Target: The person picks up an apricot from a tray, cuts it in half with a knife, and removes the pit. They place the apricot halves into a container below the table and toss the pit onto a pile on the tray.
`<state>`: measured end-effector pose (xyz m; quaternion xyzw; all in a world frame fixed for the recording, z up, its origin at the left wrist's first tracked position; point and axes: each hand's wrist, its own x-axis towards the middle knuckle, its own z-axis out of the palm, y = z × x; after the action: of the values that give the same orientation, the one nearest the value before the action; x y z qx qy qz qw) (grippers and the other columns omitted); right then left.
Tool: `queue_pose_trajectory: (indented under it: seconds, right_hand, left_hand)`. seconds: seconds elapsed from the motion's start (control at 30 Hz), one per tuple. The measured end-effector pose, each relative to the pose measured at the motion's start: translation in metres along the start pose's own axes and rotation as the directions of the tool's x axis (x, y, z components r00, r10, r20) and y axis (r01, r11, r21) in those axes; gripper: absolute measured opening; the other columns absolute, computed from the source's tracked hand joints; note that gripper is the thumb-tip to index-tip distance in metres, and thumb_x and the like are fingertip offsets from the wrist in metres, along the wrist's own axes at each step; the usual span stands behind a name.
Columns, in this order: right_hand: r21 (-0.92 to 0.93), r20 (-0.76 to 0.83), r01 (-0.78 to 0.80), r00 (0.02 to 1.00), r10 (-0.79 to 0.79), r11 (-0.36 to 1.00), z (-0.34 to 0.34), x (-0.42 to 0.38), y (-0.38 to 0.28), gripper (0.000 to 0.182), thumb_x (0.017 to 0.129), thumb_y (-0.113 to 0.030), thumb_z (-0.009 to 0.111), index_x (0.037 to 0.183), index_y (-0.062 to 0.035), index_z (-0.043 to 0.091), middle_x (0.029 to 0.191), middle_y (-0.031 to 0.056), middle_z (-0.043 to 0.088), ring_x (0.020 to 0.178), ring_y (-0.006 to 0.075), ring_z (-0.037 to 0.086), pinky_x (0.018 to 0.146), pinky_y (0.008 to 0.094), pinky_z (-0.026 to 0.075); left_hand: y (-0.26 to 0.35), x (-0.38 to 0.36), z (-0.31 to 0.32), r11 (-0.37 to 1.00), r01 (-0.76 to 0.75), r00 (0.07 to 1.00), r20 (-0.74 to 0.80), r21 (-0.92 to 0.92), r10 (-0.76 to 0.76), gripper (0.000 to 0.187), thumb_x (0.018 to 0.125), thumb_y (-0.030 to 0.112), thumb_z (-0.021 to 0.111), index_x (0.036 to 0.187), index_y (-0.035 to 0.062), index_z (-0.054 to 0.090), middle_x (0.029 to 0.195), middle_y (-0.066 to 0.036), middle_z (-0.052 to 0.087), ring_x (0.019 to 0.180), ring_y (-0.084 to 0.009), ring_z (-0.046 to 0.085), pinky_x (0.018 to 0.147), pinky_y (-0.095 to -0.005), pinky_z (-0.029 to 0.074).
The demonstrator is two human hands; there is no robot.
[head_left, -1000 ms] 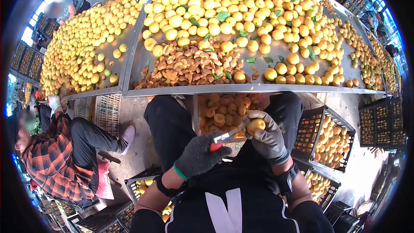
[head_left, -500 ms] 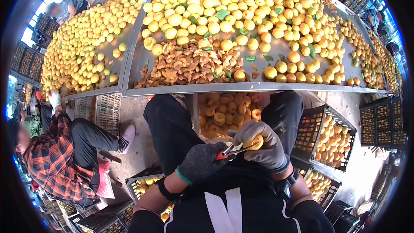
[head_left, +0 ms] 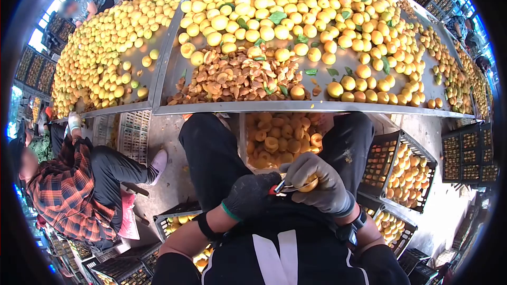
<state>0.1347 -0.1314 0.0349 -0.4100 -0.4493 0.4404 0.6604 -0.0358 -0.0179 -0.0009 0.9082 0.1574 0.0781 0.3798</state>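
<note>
My left hand (head_left: 249, 196), in a dark glove with a green cuff, is closed around a red-handled metal tool (head_left: 275, 189). The tool's thin metal end reaches to an apricot (head_left: 310, 183), where blade and fruit overlap. In a grey glove, my right hand (head_left: 323, 183) wraps its fingers around this apricot, hiding much of it. Between my knees, below the hands' far side, stands a crate of pitted-looking apricots (head_left: 280, 137). On the metal table (head_left: 253, 106) ahead lies a heap of brown pits and scraps (head_left: 245, 76).
Whole apricots (head_left: 296, 10) with some green leaves cover much of the table. Black crates of apricots (head_left: 409, 171) stand at my right, and another crate (head_left: 177, 224) at my left. A person in a plaid shirt (head_left: 68, 200) sits at the left; others are farther off.
Both hands have shifted slightly. My right hand has turned over the apricot, covering more of it, and less of the tool's metal end shows. The view has moved a little.
</note>
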Motion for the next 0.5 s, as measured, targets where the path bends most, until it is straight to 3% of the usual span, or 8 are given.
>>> queue_pose_trajectory:
  seconds: [0.07,0.13,0.23,0.27,0.37,0.4,0.43,0.5]
  right_hand:
    - [-0.007,0.035,0.005,0.999,-0.004,1.0,0.001,-0.001,0.0,0.034,0.068,0.004,0.076,0.092,-0.0081,0.054,0.092,0.0046,0.055,0.085,0.0191,0.058,0.106,0.0464,0.036]
    - [0.18,-0.13,-0.082,0.986,0.106,0.98,0.006,0.0,-0.002,0.044,0.067,0.005,0.077,0.1,-0.0081,0.052,0.097,0.0049,0.054,0.092,0.0211,0.06,0.105,0.046,0.036]
    - [0.228,-0.237,0.01,0.97,0.046,0.974,0.005,-0.001,0.011,0.054,0.07,0.014,0.069,0.113,-0.0077,0.045,0.1,0.0039,0.052,0.106,0.0201,0.057,0.102,0.0394,0.04]
    - [0.22,-0.233,0.016,0.972,0.037,0.975,0.002,-0.002,0.011,0.051,0.074,0.009,0.072,0.117,-0.0054,0.048,0.111,0.0057,0.055,0.114,0.0219,0.055,0.1,0.0356,0.043]
    - [0.114,-0.28,-0.065,0.955,0.095,0.991,0.0,-0.003,0.015,0.054,0.076,0.003,0.073,0.124,-0.0035,0.048,0.124,0.0103,0.055,0.116,0.0231,0.055,0.098,0.0323,0.044]
    - [0.135,-0.288,-0.025,0.956,0.063,0.991,0.003,-0.004,0.018,0.055,0.081,-0.008,0.072,0.129,-0.0014,0.047,0.13,0.0142,0.053,0.117,0.0231,0.055,0.1,0.0329,0.042]
    - [0.136,-0.285,-0.026,0.956,0.064,0.99,0.007,-0.005,0.024,0.055,0.081,-0.008,0.072,0.129,-0.0014,0.047,0.13,0.0142,0.053,0.117,0.0231,0.055,0.1,0.0329,0.042]
    - [0.427,-0.36,-0.002,0.917,0.171,0.904,0.016,-0.006,0.036,0.056,0.083,-0.026,0.072,0.127,-0.0004,0.048,0.124,0.0154,0.057,0.117,0.0256,0.055,0.101,0.0378,0.041]
  left_hand:
    - [0.003,0.004,-0.005,1.0,0.003,0.999,0.038,-0.002,-0.003,0.028,0.077,0.019,0.066,0.103,0.0078,0.064,0.082,-0.015,0.066,0.075,-0.0345,0.064,0.065,-0.0416,0.052]
    - [0.005,0.008,-0.008,1.0,0.007,0.998,0.069,-0.002,-0.006,0.03,0.077,0.017,0.064,0.106,0.008,0.062,0.084,-0.016,0.065,0.077,-0.0343,0.064,0.066,-0.0419,0.051]
    - [0.005,0.013,-0.01,0.998,0.062,0.994,0.087,-0.029,-0.06,0.029,0.079,0.019,0.064,0.105,0.0081,0.062,0.084,-0.016,0.065,0.077,-0.0352,0.064,0.066,-0.0429,0.051]
    - [0.004,0.014,-0.009,0.993,0.106,0.99,0.094,-0.044,-0.102,0.031,0.079,0.021,0.064,0.106,0.0071,0.062,0.084,-0.017,0.065,0.077,-0.0358,0.064,0.067,-0.0433,0.051]
    - [-0.001,0.014,0.002,0.986,0.141,0.989,0.057,-0.085,-0.136,0.035,0.08,0.024,0.065,0.109,0.0048,0.061,0.084,-0.018,0.065,0.076,-0.0367,0.064,0.067,-0.044,0.051]
    - [-0.002,0.012,0.005,0.985,0.135,0.991,0.014,-0.109,-0.134,0.038,0.08,0.025,0.066,0.111,0.0034,0.061,0.084,-0.018,0.065,0.076,-0.0369,0.063,0.067,-0.0444,0.05]
    - [-0.001,0.015,0.004,0.985,0.137,0.991,0.013,-0.109,-0.137,0.038,0.08,0.025,0.066,0.111,0.0034,0.061,0.084,-0.018,0.065,0.076,-0.0369,0.063,0.067,-0.0444,0.05]
    - [0.003,0.022,0.0,0.994,0.103,0.99,-0.091,-0.035,-0.106,0.031,0.082,0.021,0.066,0.106,0.0016,0.061,0.077,-0.022,0.063,0.071,-0.0409,0.061,0.061,-0.0444,0.05]
